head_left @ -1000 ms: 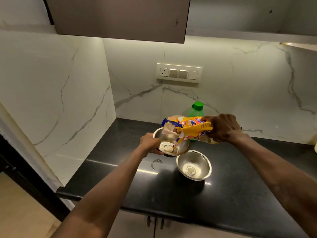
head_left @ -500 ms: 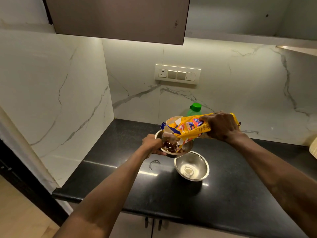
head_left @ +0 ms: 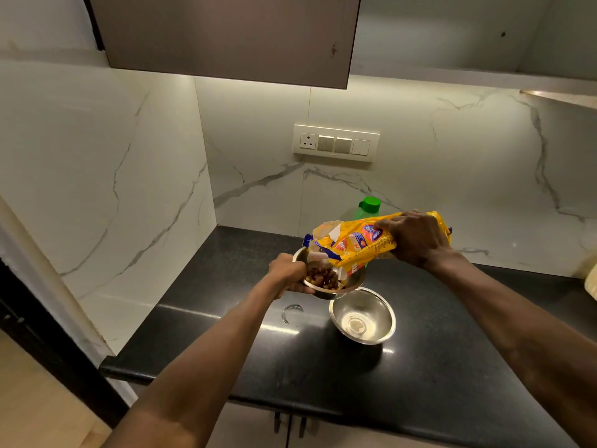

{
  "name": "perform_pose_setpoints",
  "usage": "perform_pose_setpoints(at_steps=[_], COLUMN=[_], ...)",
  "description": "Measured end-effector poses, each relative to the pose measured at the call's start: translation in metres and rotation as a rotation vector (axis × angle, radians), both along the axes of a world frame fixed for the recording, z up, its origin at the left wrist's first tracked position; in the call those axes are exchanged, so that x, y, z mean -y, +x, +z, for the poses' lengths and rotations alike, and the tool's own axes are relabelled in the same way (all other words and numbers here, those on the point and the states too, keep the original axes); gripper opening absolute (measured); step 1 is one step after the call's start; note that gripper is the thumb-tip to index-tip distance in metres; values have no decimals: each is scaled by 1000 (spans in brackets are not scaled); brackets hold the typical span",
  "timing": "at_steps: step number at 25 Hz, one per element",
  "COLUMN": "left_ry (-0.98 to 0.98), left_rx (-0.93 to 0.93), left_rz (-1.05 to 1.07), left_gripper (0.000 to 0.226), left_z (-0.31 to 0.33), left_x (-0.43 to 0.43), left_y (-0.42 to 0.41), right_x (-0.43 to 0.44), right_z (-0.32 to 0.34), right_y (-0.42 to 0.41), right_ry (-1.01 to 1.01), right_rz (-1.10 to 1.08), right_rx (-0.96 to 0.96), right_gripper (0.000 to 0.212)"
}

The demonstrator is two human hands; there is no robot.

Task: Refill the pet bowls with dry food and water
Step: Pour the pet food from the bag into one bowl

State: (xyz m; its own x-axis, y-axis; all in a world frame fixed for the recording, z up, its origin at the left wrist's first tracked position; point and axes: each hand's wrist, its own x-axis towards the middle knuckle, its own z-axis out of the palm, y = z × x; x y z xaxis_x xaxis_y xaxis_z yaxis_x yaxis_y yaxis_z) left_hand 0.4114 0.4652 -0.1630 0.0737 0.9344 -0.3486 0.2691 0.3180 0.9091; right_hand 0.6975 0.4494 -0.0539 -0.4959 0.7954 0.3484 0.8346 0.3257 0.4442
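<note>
My left hand (head_left: 288,273) grips the near rim of a steel bowl (head_left: 353,282) held above the black counter; brown dry food (head_left: 323,278) lies inside it. My right hand (head_left: 416,237) holds a yellow food bag (head_left: 355,244) tilted with its torn mouth over that bowl. A second steel bowl (head_left: 363,320) stands empty on the counter just right of and below the held one. A bottle with a green cap (head_left: 370,205) stands against the back wall, mostly hidden behind the bag.
The black counter (head_left: 323,367) fills a corner between marble walls; its front edge runs along the bottom. A dark cabinet (head_left: 226,37) hangs overhead. A switch panel (head_left: 336,143) sits on the back wall. A pale object (head_left: 591,279) shows at the right edge.
The held bowl was empty a second ago; brown food has since poured into it from the bag. Both hands have stayed in nearly the same place.
</note>
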Motion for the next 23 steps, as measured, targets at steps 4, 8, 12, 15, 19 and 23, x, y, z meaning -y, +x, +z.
perform_pose_setpoints(at_steps=[4, 8, 12, 15, 19, 23], left_ry=[-9, -7, -1, -4, -8, -8], left_rx=[22, 15, 21, 17, 12, 13], left_rz=[-4, -15, -12, -14, -18, -5], left_gripper=[24, 24, 25, 24, 20, 20], left_z=[-1, 1, 4, 5, 5, 6], left_x=[0, -1, -1, -2, -4, -4], left_y=[1, 2, 4, 4, 6, 7], right_x=[0, -4, -6, -9, -11, -10], right_z=[-2, -2, -2, 0, 2, 6], right_y=[3, 5, 10, 12, 14, 15], right_ry=[27, 49, 61, 67, 73, 94], right_rz=[-10, 39, 32, 8, 52, 85], right_rx=[-67, -17, -12, -13, 15, -18], right_gripper=[52, 49, 51, 53, 54, 54])
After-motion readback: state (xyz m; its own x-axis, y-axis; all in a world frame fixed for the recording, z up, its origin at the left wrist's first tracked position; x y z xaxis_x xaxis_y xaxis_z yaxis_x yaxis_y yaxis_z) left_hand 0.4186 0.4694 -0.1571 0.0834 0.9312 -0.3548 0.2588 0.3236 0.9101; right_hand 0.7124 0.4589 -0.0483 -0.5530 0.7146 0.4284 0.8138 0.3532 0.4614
